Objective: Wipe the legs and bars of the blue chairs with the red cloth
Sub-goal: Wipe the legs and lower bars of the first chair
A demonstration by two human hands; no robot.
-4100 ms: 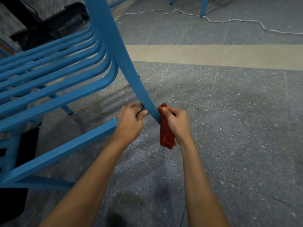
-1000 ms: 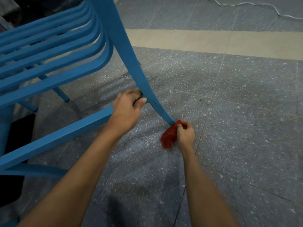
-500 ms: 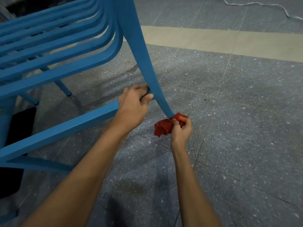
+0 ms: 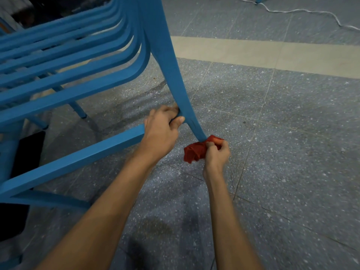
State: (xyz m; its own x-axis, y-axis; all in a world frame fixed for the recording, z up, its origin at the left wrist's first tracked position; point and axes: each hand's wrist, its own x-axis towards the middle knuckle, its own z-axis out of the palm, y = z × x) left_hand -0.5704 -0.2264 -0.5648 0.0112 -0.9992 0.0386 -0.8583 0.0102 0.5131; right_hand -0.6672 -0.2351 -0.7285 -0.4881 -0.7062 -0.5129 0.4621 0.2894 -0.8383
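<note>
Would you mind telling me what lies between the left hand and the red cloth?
In the head view, only a short stretch of the blue chair leg and bare floor lie between the left hand and the red cloth.

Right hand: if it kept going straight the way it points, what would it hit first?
The right hand would likely meet the foot of the chair leg, where its red cloth touches; depth is unclear.

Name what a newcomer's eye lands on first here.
The red cloth, bunched in the right hand at the foot of the blue chair leg, stands out mid-frame. The left hand grips the leg where a side bar meets it. A white cable trails across the floor, top right.
</note>
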